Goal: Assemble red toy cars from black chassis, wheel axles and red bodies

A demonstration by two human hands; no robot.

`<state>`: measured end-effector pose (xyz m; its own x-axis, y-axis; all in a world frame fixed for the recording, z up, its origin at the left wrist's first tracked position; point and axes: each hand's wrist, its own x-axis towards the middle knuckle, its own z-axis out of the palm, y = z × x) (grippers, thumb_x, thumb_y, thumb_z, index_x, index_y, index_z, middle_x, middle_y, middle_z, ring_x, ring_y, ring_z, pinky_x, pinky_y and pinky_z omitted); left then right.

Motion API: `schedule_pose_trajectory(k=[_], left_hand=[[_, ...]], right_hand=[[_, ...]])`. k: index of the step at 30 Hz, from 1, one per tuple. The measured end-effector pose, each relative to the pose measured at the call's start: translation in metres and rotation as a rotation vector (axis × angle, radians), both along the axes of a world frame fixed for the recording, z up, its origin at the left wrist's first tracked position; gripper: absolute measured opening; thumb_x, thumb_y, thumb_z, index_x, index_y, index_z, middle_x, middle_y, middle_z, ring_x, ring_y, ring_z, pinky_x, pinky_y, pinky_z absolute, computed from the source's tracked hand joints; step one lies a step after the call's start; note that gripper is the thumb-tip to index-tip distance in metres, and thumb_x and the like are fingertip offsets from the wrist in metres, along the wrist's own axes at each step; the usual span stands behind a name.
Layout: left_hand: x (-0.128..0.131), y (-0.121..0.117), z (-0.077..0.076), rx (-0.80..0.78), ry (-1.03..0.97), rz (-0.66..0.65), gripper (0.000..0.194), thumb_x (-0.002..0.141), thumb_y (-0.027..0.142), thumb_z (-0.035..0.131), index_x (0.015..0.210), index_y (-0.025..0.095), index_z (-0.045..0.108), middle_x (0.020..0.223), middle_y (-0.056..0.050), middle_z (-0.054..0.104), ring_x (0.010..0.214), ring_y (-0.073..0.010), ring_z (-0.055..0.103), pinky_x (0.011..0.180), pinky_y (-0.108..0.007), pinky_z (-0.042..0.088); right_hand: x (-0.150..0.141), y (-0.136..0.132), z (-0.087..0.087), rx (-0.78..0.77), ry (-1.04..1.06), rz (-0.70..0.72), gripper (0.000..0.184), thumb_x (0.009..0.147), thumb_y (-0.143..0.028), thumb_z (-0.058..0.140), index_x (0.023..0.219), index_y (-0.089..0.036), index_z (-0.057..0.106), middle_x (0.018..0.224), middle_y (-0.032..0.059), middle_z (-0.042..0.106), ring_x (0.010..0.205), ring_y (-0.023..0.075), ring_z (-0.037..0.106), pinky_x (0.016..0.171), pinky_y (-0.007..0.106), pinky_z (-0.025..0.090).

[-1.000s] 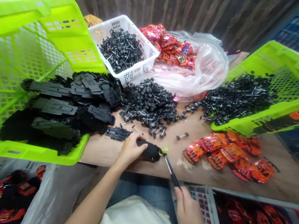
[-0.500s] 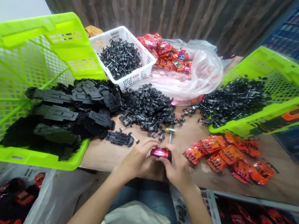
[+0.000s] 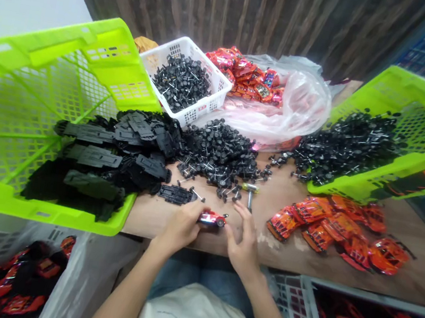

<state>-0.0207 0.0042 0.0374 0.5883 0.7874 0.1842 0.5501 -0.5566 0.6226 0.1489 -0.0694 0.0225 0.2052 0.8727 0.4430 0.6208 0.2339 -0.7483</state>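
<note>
A small red toy car [image 3: 211, 218] with black wheels is gripped at its left end by my left hand [image 3: 182, 229], low over the table's front part. My right hand [image 3: 242, 241] is just right of the car, fingers apart, holding nothing. Beyond that hand lies a small hammer [image 3: 250, 194] with a yellowish head. Left of the hammer, a black car chassis [image 3: 175, 194] lies flat, and a loose wheel axle [image 3: 197, 194] rests beside it. A heap of wheel axles [image 3: 219, 154] spreads behind them.
On the left, a tipped green crate [image 3: 34, 214] spills black chassis plates [image 3: 92, 156]. Another green crate [image 3: 421, 90] at right holds axles. Orange car shells [image 3: 331, 226] lie in front of it. A white basket [image 3: 191, 115] and plastic bag [image 3: 307, 96] stand behind; boxes of cars flank my lap.
My right hand has let go of the car and opened to the right. My left hand keeps the car, which has turned to show its side. The camera view has shifted slightly left.
</note>
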Motion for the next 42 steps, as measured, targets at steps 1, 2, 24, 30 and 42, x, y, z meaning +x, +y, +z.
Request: schedule_pose_trajectory(k=[1, 2, 24, 30, 42], left_hand=[[-0.002, 0.001, -0.006, 0.009, 0.015, -0.009, 0.036, 0.075, 0.008, 0.059, 0.108, 0.021, 0.056, 0.104, -0.007, 0.065, 0.097, -0.0236, 0.061, 0.084, -0.037, 0.05], [-0.003, 0.002, -0.012, 0.018, 0.011, -0.015, 0.037, 0.075, 0.008, 0.06, 0.109, 0.021, 0.056, 0.107, -0.007, 0.065, 0.1, -0.024, 0.06, 0.087, -0.037, 0.049], [0.007, -0.015, -0.008, 0.07, -0.539, 0.006, 0.026, 0.075, 0.014, 0.067, 0.099, 0.019, 0.059, 0.09, -0.005, 0.063, 0.085, -0.017, 0.059, 0.073, -0.028, 0.048], [0.023, -0.017, -0.008, 0.083, -0.534, -0.088, 0.035, 0.076, 0.005, 0.057, 0.107, 0.02, 0.058, 0.1, -0.007, 0.065, 0.095, -0.0187, 0.06, 0.082, -0.034, 0.05], [0.121, -0.017, 0.033, 0.358, -0.587, -0.451, 0.037, 0.079, 0.008, 0.052, 0.113, 0.023, 0.056, 0.101, -0.007, 0.069, 0.102, -0.0229, 0.059, 0.101, -0.051, 0.04]], right_hand=[[-0.001, 0.0, -0.001, 0.005, -0.123, 0.033, 0.039, 0.089, -0.022, 0.051, 0.127, -0.023, 0.046, 0.133, 0.0107, 0.052, 0.126, 0.0256, 0.045, 0.101, 0.044, 0.033], [-0.001, 0.0, -0.002, 0.013, -0.228, 0.076, 0.037, 0.088, -0.021, 0.053, 0.125, -0.023, 0.049, 0.13, 0.0096, 0.055, 0.125, 0.0256, 0.046, 0.1, 0.044, 0.031], [-0.002, 0.001, -0.002, -0.15, -0.168, 0.067, 0.052, 0.078, -0.003, 0.039, 0.125, -0.024, 0.048, 0.126, 0.0073, 0.058, 0.124, 0.0246, 0.047, 0.094, 0.045, 0.033], [-0.002, -0.013, 0.009, 0.012, 0.034, 0.117, 0.04, 0.084, -0.018, 0.055, 0.123, -0.024, 0.05, 0.132, 0.0101, 0.052, 0.125, 0.0246, 0.047, 0.103, 0.044, 0.038], [0.058, -0.042, 0.045, 0.389, 0.149, -0.199, 0.027, 0.089, -0.011, 0.044, 0.109, -0.025, 0.056, 0.116, 0.0062, 0.064, 0.112, 0.0202, 0.059, 0.095, 0.043, 0.048]])
